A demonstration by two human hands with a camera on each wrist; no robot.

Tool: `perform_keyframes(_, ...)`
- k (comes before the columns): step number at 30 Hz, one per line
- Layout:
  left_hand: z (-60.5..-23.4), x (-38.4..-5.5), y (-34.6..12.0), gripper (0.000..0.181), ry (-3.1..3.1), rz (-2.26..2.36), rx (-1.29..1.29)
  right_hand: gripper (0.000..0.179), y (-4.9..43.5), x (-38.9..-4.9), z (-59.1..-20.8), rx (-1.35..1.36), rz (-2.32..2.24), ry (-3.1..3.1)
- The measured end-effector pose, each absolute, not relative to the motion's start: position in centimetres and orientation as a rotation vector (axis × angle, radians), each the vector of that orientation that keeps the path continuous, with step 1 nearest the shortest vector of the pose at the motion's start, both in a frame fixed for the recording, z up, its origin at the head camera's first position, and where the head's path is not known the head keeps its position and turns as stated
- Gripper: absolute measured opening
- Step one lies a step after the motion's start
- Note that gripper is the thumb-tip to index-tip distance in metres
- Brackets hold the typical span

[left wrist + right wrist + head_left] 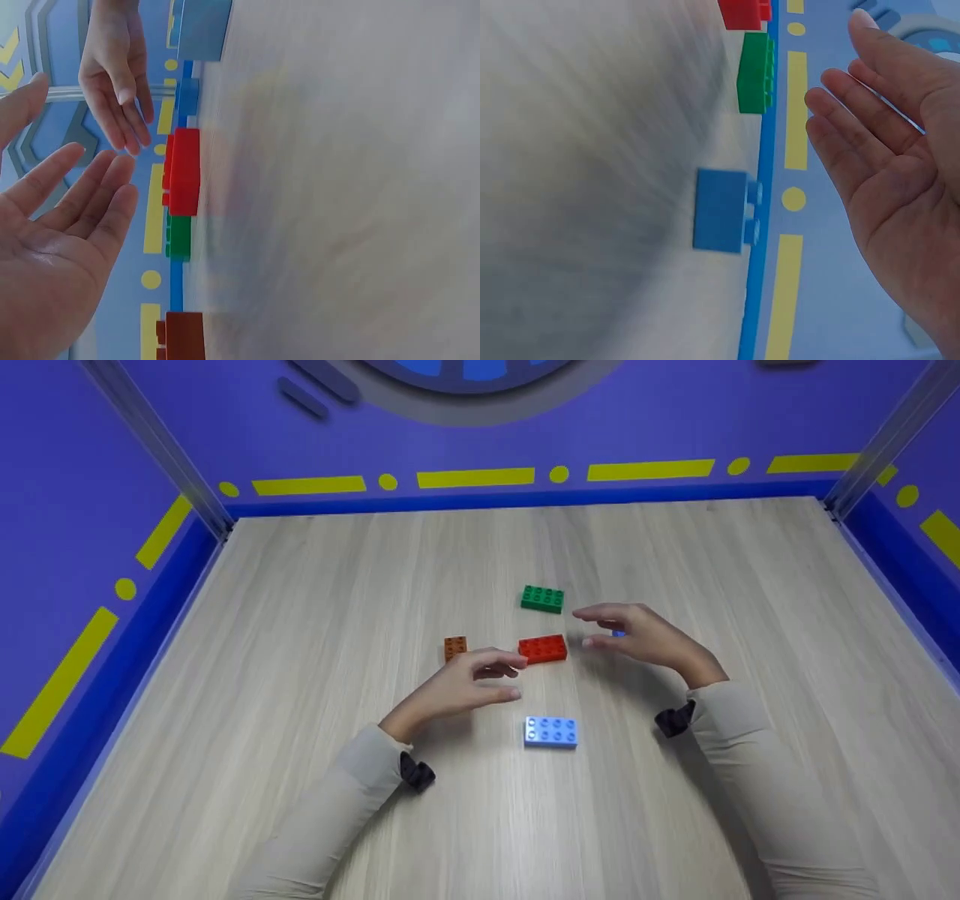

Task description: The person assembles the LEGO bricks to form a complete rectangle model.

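Both hands hover over the table with nothing between their fingers. In the head view my left hand (472, 682) has relaxed fingers, their tips overlapping the left end of a red brick (543, 649). Partly behind that hand lies an orange-brown brick (455, 647). My right hand (645, 636) is to the right of the red brick, thumb and fingers apart. It hides most of a blue brick, which the right wrist view shows as a blue block (721, 211). A green brick (542, 598) lies beyond the red one, and a light blue brick (551, 733) lies nearest the person.
The bricks lie spread on a pale wood-grain table (337, 585). Purple panels (480, 450) with yellow dashes close off the back and both sides. Each sleeve carries a small black wrist camera, one of them a black device (417, 772) at the left cuff.
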State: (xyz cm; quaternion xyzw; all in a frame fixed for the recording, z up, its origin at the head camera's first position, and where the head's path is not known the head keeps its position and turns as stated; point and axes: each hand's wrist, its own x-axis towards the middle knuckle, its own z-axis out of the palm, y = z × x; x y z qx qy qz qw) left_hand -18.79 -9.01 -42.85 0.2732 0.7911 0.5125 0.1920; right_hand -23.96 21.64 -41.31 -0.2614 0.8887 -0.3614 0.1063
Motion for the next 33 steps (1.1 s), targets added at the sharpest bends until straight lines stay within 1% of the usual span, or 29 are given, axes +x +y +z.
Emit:
perform_keyframes(8, -43.8, -18.1, -7.9, 0.050, 2.209, 1.298, 0.848, 0.047, 20.0, -24.1, -41.9, -0.748, -1.006, 2.574)
perform_keyframes(12, -44.3, -17.8, -7.4, 0.048, 2.209, 1.234, 0.935, 0.045, 19.2, -24.2, -42.2, -0.794, -0.992, 2.566)
perform_keyframes(16, -44.6, -17.6, -7.0, 0.046, 2.182, 1.209, 0.961, 0.043, 18.6, -24.4, -42.6, -0.821, -0.983, 2.573)
perform_keyframes(23, -44.6, -17.6, -6.4, 0.044, 2.157, 1.157, 1.001, 0.044, 17.8, -24.5, -43.2, -0.882, -0.950, 2.588)
perform_keyframes(33, -44.3, -17.6, -6.2, 0.037, 2.209, 1.063, 1.039, 0.041, 17.4, -24.4, -43.1, -0.877, -0.928, 2.617)
